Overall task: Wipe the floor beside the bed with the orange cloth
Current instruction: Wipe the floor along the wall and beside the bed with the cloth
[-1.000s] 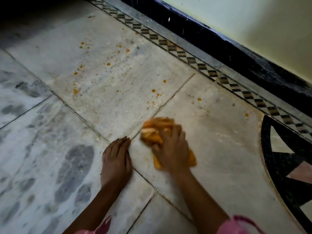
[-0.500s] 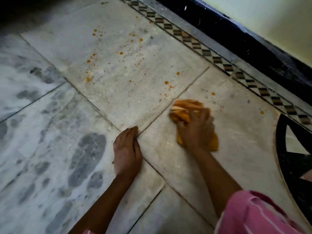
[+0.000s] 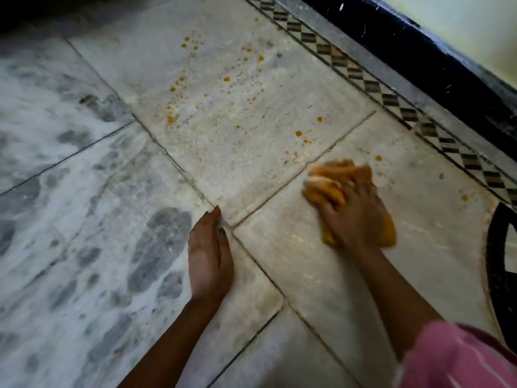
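Cloth first: the orange cloth (image 3: pixel 331 179) sits bunched on the floor (image 3: pixel 279 247) under my right hand (image 3: pixel 356 212), on the pale tile just past the seam. My fingers (image 3: pixel 347 191) are curled into its folds, gripping it and pressing it down. My left hand (image 3: pixel 209 259) lies flat where the seams cross, fingers straight and together, holding nothing and propping me up. No bed shows from here.

What worries me is the orange spots (image 3: pixel 298 133). Wadded this small, the cloth covers a narrow strip, so I judge a pass could skip drops or drag them into streaks instead of lifting them. Those nearest the patterned border (image 3: pixel 372 86) may get pushed into its joints. If the marble is damp, which I cannot tell, my propping palm could slide.

Counting: one cloth, two hands, one pink sleeve (image 3: pixel 453 359). About fifteen larger drops show, two of them on the cloth's own tile and the rest on the tile beyond, along with fine specks too small to number.
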### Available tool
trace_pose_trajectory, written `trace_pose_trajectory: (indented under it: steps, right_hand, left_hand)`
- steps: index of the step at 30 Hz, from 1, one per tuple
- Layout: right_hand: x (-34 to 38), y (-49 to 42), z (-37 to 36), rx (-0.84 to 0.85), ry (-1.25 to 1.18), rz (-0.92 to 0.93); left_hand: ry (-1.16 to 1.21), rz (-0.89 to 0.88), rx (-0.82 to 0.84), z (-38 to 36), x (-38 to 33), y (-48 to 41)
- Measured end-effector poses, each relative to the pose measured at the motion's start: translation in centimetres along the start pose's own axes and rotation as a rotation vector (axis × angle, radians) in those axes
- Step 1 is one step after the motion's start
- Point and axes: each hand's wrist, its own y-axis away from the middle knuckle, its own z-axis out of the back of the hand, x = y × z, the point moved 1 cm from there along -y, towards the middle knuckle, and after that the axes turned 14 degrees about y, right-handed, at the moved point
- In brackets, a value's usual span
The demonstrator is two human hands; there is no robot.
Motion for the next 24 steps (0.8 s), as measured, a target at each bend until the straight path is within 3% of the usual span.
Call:
trace_pose_trajectory:
  steps: [2,5,7,10,12,14,17,19,21,24]
  right_hand:
    - [5.9,-1.1,-0.3,0.019,-0.034,0.043]
    - [11.5,3.5,-0.3,0.022,-0.086,0.272]
    - [10.2,8.1,0.2,0.044,-0.114,0.456]
    - [2.1,12.6,0.6,0.062,-0.111,0.642]
    - [-3.6,12.0,0.3,0.005,-0.074,0.531]
    - [-6.3,9.0,-0.2,-0.025,-0.030,0.282]
    - [-3.0,2.7,-0.1,-0.028,-0.028,-0.056]
    - [1.3,0.2,0.0,0.002,-0.034,-0.160]
    - [5.6,0.8,0.1,0.007,-0.037,-0.052]
    - [8.0,7.0,0.3,0.005,-0.083,0.289]
  left_hand:
    - [0.023,0.012,-0.032,0.4,0.2,-0.1]
    - [0.040,0.021,-0.110,0.6,0.5,-0.3]
    - [0.060,0.017,-0.141,0.3,0.4,-0.4]
    - [0.075,0.010,-0.160,0.2,0.5,-0.4]
    - [0.073,0.017,-0.147,0.2,0.6,-0.4]
    - [0.075,0.023,-0.133,0.3,0.4,-0.3]
    - [0.079,0.032,-0.109,0.3,0.2,-0.4]
    - [0.071,0.052,-0.118,0.1,0.2,-0.4]
    - [0.070,0.072,-0.140,-0.1,0.1,-0.6]
    - [0.068,0.071,-0.146,-0.8,-0.3,-1.0]
